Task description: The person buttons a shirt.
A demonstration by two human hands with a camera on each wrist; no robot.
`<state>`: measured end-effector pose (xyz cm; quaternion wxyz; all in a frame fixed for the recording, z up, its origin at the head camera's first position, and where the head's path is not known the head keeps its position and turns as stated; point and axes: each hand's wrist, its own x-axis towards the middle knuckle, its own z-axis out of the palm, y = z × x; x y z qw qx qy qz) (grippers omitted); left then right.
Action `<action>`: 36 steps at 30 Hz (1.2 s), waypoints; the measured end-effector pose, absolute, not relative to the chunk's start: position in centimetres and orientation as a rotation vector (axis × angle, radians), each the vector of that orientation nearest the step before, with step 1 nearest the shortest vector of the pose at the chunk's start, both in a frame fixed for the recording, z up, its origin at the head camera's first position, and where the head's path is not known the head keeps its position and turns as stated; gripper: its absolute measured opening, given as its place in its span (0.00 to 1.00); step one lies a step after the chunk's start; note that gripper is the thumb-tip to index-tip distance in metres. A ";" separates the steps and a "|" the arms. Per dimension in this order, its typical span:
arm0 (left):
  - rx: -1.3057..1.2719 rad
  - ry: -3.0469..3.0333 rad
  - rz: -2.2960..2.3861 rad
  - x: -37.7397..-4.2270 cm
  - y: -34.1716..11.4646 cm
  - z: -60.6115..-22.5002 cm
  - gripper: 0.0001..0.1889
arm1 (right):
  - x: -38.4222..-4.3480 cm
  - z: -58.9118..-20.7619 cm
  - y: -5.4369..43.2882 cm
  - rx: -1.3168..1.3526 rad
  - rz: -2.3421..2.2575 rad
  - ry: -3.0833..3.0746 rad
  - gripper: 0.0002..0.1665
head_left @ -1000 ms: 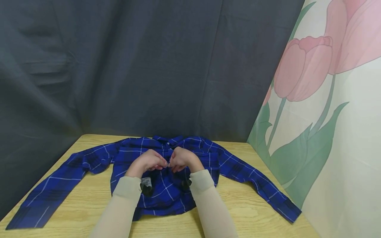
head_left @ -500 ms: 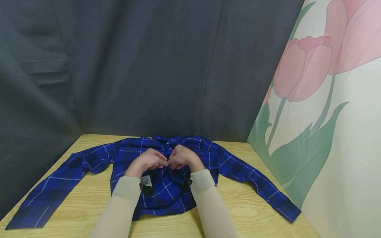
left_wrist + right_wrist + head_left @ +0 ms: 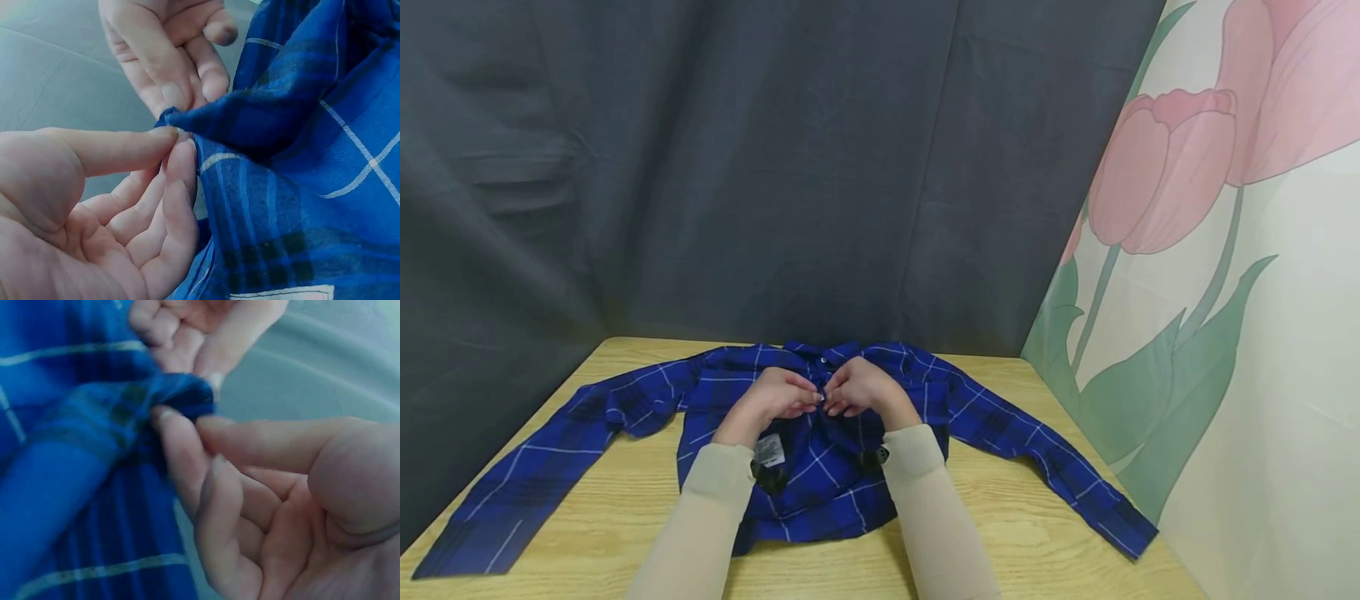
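Note:
A blue plaid button-up shirt (image 3: 827, 479) lies on the table with its collar at the far side and both sleeves spread out. At the middle of its front, my left hand (image 3: 778, 396) pinches the shirt's edge between thumb and index finger. A small pale spot, perhaps a button, shows at those fingertips in the left wrist view. My right hand (image 3: 861, 387) pinches the same raised fold from the other side, its fingertips close against the left ones. In the right wrist view, the folded cloth (image 3: 181, 394) partly hides the fingertips. A button (image 3: 823, 361) shows near the collar.
The wooden table (image 3: 1015, 508) ends at a dark curtain (image 3: 790, 183) behind the shirt. To the right stands a wall panel with painted tulips (image 3: 1165, 175). A white label (image 3: 769, 451) shows on the shirt beside the left wrist.
Both hands have shifted slightly away toward the collar, drawing the pinched front edge with them. The right hand's fingers have spread a little. The sleeves lie as before.

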<state>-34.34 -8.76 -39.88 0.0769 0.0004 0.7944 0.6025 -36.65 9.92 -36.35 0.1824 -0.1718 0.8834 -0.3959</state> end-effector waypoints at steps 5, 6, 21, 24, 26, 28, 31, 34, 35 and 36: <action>0.026 2.361 1.789 -34.5 -8.9 -39.9 0.12 | -36.8 -36.5 10.1 -0.484 -1.105 2.497 0.09; 0.031 2.357 1.786 -34.5 -9.0 -39.9 0.12 | -36.8 -36.5 10.1 -0.477 -1.113 2.487 0.09; 0.093 2.608 1.598 -33.5 -8.9 -38.7 0.13 | -36.5 -37.0 9.3 -0.419 -1.223 2.530 0.10; 0.086 2.717 1.511 -33.7 -8.5 -39.1 0.10 | -36.5 -37.1 9.1 -0.402 -1.220 2.537 0.10; 0.068 2.764 1.461 -34.0 -8.3 -39.4 0.09 | -36.5 -37.3 9.0 -0.385 -1.206 2.527 0.09; 0.052 2.795 1.425 -34.0 -8.1 -39.7 0.08 | -36.6 -37.5 9.0 -0.367 -1.197 2.515 0.09; 0.038 2.822 1.434 -34.0 -8.1 -39.8 0.09 | -36.8 -37.7 9.1 -0.353 -1.200 2.492 0.09; 0.034 2.832 1.467 -33.9 -8.1 -39.6 0.10 | -36.9 -37.6 9.3 -0.359 -1.209 2.482 0.10; 0.032 2.835 1.474 -33.9 -8.1 -39.6 0.10 | -36.9 -37.5 9.3 -0.362 -1.210 2.480 0.10; 0.030 2.836 1.476 -33.9 -8.1 -39.6 0.09 | -36.9 -37.5 9.3 -0.367 -1.209 2.479 0.11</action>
